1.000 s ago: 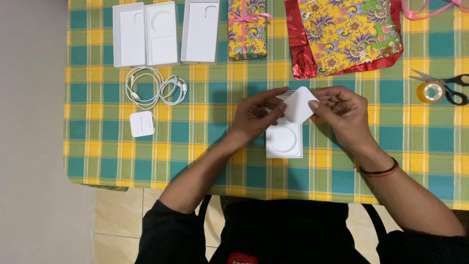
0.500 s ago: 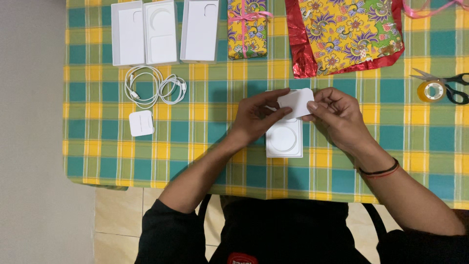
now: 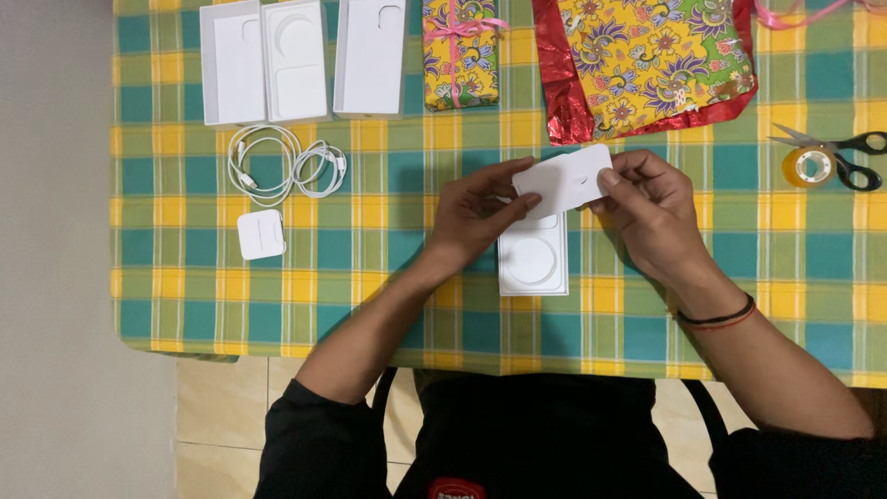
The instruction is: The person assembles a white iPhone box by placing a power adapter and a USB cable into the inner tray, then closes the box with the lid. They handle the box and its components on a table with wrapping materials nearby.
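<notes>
From the head view I see both hands raised over the middle of the table (image 3: 166, 314), holding a small white card (image 3: 565, 179) between them. My left hand (image 3: 476, 217) pinches its left end, my right hand (image 3: 647, 212) grips its right end. Just below the card a white insert tray (image 3: 533, 263) lies flat on the checked cloth. Toward the left edge sit coiled white cables (image 3: 282, 166) and a white adapter (image 3: 261, 233); scissors (image 3: 855, 157) and a tape roll (image 3: 808, 167) lie near the right edge.
</notes>
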